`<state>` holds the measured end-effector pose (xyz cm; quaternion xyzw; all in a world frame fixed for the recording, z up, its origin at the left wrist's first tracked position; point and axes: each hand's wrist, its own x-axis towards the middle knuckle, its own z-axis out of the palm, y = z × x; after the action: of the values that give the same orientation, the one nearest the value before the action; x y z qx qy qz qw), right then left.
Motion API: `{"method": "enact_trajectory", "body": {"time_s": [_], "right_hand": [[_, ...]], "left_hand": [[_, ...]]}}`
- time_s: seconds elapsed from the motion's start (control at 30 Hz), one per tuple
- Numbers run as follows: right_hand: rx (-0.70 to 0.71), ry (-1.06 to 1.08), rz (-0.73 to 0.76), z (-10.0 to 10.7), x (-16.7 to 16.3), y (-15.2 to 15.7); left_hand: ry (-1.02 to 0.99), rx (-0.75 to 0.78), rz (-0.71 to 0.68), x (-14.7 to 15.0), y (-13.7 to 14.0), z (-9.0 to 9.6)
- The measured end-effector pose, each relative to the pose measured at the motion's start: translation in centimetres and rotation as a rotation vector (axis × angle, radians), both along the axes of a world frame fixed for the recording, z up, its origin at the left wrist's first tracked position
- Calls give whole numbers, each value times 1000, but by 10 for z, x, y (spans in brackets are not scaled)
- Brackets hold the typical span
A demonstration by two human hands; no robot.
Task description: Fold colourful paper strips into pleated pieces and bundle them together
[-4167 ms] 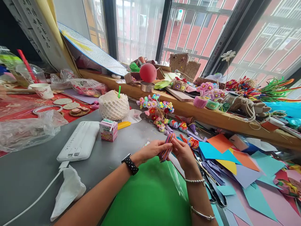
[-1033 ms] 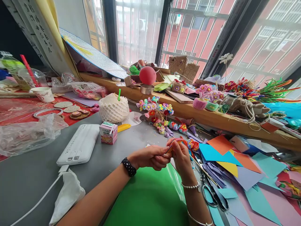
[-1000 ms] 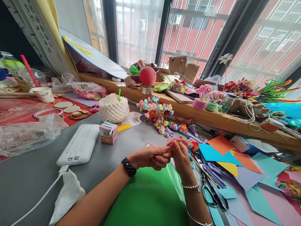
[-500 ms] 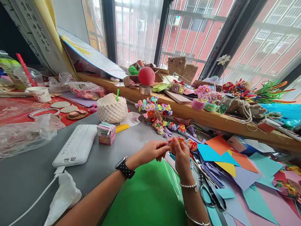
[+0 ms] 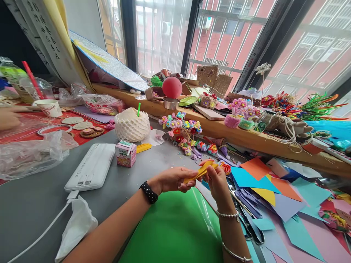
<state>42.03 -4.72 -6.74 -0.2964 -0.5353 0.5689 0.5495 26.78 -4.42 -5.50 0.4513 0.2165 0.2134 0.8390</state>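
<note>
Between my two hands is a folded strip of yellow paper [image 5: 202, 170], held above the far end of a glossy green sheet [image 5: 172, 230]. My left hand [image 5: 179, 179] pinches its left end between thumb and fingers. At the other end, the thumb and fingers of my right hand [image 5: 218, 179] close on the paper. Scissors [image 5: 251, 226] lie to the right, partly hidden by my right forearm. Just beyond my hands are colourful twisted paper pieces [image 5: 211, 148] and a bunch of small paper-like flowers [image 5: 182, 128].
Coloured paper sheets [image 5: 276, 182] spread over the right side. A white power bank [image 5: 91, 168] with a cable, a pink box [image 5: 125, 154] and a netted white coconut [image 5: 132, 126] stand left. A wooden ledge [image 5: 246, 137] crosses behind. Another person's hand [image 5: 8, 118] shows at far left.
My hands have turned the yellow paper so its broad folded side shows; before, it was mostly hidden by the fingers. Another person's hand has come in at the left edge.
</note>
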Motion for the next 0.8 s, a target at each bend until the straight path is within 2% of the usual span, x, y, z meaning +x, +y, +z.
{"method": "enact_trajectory", "body": {"time_s": [0.17,0.3,0.37,0.47,0.53,0.67,0.8], "right_hand": [[31,-181,-97,4,-3,-1],[21,-210,-125,1,-6,0],[22,-234,-148,-3,-7,3],[54,-353,-250,-9,-7,8],[66,-400,-305,-10,-7,10],[59,-404,-324,-9,-6,9],[79,-458,-331,-9,-5,10]], "left_hand": [[-26,-106,-46,-2,1,-5],[18,-72,-23,-1,1,-6],[113,55,48,3,1,-6],[291,371,261,11,1,-10],[344,521,334,15,0,-13],[469,706,308,18,-2,-17],[515,758,259,17,-4,-15]]}}
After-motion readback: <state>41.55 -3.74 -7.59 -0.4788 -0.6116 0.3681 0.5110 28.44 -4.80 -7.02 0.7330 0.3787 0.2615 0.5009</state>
